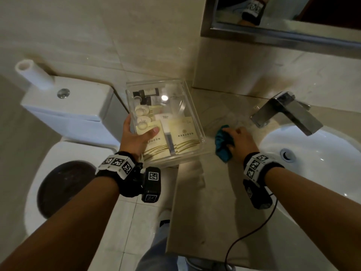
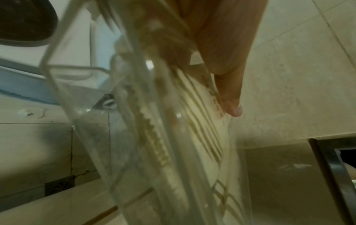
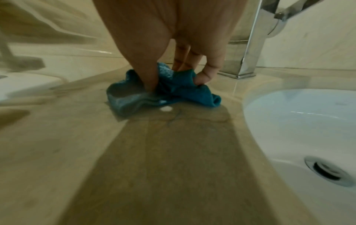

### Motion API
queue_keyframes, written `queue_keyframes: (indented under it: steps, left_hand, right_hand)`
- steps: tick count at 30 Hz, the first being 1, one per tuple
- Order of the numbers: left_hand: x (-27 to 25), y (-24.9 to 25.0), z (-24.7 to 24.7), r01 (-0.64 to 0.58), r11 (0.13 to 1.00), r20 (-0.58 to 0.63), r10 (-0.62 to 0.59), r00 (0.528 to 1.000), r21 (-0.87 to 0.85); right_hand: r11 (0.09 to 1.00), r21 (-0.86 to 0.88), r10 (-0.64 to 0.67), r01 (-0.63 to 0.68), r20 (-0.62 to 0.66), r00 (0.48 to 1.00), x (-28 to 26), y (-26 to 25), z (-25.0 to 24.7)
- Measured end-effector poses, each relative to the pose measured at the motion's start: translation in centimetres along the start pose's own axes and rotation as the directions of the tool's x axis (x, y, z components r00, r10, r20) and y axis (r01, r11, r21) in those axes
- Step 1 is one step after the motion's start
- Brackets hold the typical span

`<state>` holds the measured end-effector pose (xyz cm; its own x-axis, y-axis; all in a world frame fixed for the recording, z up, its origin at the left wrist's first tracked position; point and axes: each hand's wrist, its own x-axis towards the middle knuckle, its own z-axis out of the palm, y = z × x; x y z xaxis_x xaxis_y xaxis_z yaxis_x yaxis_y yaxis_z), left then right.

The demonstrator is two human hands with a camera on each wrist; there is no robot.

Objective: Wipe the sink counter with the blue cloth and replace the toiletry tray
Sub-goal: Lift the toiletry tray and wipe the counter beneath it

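Observation:
My left hand (image 1: pixel 136 133) holds the clear toiletry tray (image 1: pixel 192 116) by its near-left edge, thumb inside over a cream packet, fingers under the base. The tray hangs past the counter's left end, between toilet and counter, and holds small bottles, round caps and cream packets. In the left wrist view the thumb (image 2: pixel 231 105) lies on a packet inside the tray (image 2: pixel 134 137). My right hand (image 1: pixel 239 141) grips the bunched blue cloth (image 1: pixel 222 145) on the beige counter (image 1: pixel 197 202), left of the basin. In the right wrist view the fingers (image 3: pixel 204 76) pinch the cloth (image 3: pixel 173 94) against the counter (image 3: pixel 154 152).
A white toilet (image 1: pixel 68 122) with its cistern stands left of the counter. The chrome tap (image 1: pixel 287 112) rises behind the white basin (image 1: pixel 316 153) with its drain (image 1: pixel 287 154). A mirror (image 1: pixel 293 14) hangs above. A black cable (image 1: pixel 252 233) trails over the counter's front edge.

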<state>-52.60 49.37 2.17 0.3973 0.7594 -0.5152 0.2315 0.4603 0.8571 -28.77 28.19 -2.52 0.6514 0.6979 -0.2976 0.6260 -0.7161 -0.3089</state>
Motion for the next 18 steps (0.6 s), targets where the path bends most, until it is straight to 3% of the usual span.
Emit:
queue_keyframes:
  steps: [3,6,11,14,16,18]
  left_hand:
    - [0.1,-0.2,0.0,-0.008,0.999,-0.014,0.008,1.0,-0.032]
    - [0.1,-0.3,0.2,-0.019,0.999,-0.013,0.019,1.0,-0.05]
    - [0.3,-0.3,-0.2,-0.022,0.998,0.004,0.022,1.0,-0.058]
    - [0.5,0.0,-0.7,-0.025,0.999,-0.002,0.025,1.0,-0.032]
    - [0.6,0.3,-0.9,-0.035,0.999,-0.013,0.034,0.999,-0.015]
    - [0.6,0.4,-1.1,-0.046,0.999,-0.016,0.046,0.999,-0.001]
  right_hand:
    - [0.994,0.05,0.101,-0.098,-0.056,0.993,0.8,1.0,-0.3]
    - [0.992,0.022,0.126,-0.127,0.025,0.992,-0.1,-1.1,-0.2]
    - [0.987,-0.058,-0.14,0.147,0.118,0.983,-4.7,-5.6,2.2]
    - [0.979,-0.003,-0.204,0.205,0.046,0.978,-4.1,-4.3,1.8]
    - [0.993,0.033,-0.115,0.118,-0.066,0.991,-2.4,-2.0,0.8]
    - [0.997,0.039,0.068,-0.063,-0.146,0.987,-0.8,0.7,-0.4]
